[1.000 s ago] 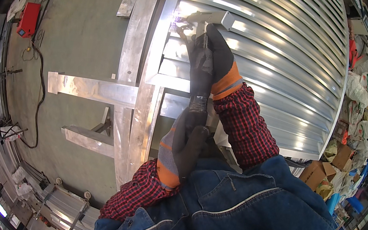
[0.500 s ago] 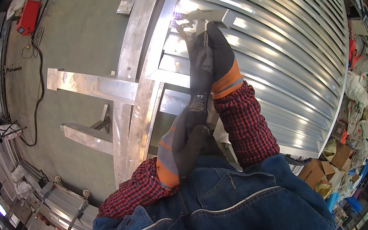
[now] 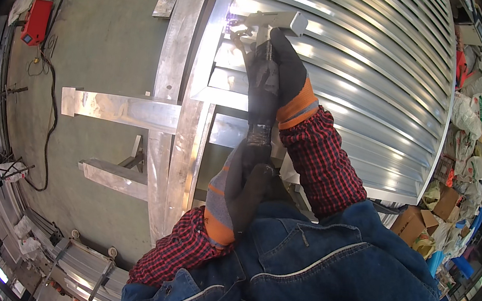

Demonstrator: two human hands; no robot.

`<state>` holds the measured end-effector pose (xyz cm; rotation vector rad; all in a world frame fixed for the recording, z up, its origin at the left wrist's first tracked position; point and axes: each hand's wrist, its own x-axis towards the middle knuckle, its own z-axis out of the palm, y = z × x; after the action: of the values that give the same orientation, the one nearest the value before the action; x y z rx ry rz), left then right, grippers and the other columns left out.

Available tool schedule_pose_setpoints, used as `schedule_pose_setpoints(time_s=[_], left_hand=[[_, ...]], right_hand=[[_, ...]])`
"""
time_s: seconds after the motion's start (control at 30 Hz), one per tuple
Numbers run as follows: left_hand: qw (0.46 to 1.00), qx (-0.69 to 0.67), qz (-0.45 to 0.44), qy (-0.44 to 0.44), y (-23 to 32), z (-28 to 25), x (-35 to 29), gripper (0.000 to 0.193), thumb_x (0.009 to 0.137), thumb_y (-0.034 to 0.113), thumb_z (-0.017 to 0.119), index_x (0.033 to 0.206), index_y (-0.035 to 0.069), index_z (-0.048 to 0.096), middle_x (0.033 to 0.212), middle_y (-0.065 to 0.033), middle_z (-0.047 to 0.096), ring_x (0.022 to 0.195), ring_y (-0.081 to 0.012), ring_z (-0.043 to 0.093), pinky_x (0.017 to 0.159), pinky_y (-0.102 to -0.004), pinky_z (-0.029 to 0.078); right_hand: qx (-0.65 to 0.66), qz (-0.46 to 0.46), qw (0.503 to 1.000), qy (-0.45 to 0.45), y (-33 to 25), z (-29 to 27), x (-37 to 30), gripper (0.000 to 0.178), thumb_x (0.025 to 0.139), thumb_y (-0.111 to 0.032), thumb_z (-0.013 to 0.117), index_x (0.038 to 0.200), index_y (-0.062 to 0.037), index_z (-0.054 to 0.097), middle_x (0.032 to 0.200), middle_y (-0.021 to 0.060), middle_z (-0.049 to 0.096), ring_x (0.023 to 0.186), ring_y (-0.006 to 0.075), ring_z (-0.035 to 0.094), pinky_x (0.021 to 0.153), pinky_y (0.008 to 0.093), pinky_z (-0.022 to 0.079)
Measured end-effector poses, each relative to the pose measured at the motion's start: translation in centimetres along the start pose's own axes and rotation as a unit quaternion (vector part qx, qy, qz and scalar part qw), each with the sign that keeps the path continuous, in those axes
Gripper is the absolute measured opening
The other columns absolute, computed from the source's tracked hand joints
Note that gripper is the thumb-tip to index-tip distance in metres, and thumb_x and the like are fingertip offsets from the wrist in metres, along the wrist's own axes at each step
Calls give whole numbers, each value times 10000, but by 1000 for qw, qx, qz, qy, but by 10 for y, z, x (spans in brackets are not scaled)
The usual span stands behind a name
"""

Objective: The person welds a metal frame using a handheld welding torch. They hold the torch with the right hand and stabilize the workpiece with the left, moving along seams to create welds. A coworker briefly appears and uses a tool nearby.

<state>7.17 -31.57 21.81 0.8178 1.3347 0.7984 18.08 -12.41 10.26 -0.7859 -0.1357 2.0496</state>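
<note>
A grey handheld welding gun (image 3: 279, 20) with a dark grip and thick black rear end lies across the louvred aluminium panel (image 3: 347, 97). Its nozzle points left at the panel's side frame (image 3: 207, 66), where a small violet-white glow shows. My right hand (image 3: 288, 74), in a black, grey and orange work glove, is closed round the grip just below the gun's head. Lower down, my gloved left hand (image 3: 241, 193) wraps round the gun's black tail end near my body. Part of the fingers of both hands is hidden.
Metal beams (image 3: 171, 79) support the panel, with a crossbar (image 3: 123, 110) sticking out left. A red box (image 3: 37, 22) and a black cable (image 3: 54, 99) lie on the floor at left. Bags and cardboard boxes (image 3: 415, 227) crowd the right side.
Both hands keep their hold on the welding gun, which has barely moved. The violet glow at the nozzle looks slightly smaller and fainter now.
</note>
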Motion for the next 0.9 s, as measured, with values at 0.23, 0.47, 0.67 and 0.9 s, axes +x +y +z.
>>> schedule_pose_setpoints(time_s=[0.23, 0.47, 0.67, 0.9], left_hand=[[1000, 15, 6, 4, 0, -2, -7, 284, 1096, 174, 477, 1301, 8, 583, 996, -69, 678, 746, -102, 635, 650, -286, 502], [1000, 12, 5, 7, 2, -1, -14, 257, 1098, 190, 476, 1243, 17, 598, 920, -62, 667, 746, -104, 632, 646, -282, 494], [997, -21, -48, -50, 7, -16, -25, 383, 1119, 161, 462, 1438, -1, 597, 1146, -140, 729, 938, -179, 690, 808, -314, 558], [890, 362, 263, 86, -70, -32, 75, 454, 1028, 45, 614, 1472, -42, 574, 1310, -252, 683, 1236, -386, 664, 1089, -446, 510]], right_hand=[[-8, 4, 1000, -10, 6, -2, -1, 432, 1079, -429, 633, 1255, -36, 610, 1034, 92, 709, 851, 174, 690, 672, 307, 593], [11, 0, 999, -37, 13, -4, -7, 429, 1082, -471, 616, 1177, -54, 641, 952, 91, 696, 752, 159, 667, 615, 314, 575], [-49, -79, 995, -22, 9, -4, -26, 443, 1067, -500, 608, 1072, -65, 691, 817, 64, 690, 650, 145, 622, 594, 308, 531], [4, -78, 996, 43, -22, -5, -48, 444, 1028, -507, 670, 993, -64, 692, 784, 63, 685, 602, 155, 620, 569, 317, 540]])
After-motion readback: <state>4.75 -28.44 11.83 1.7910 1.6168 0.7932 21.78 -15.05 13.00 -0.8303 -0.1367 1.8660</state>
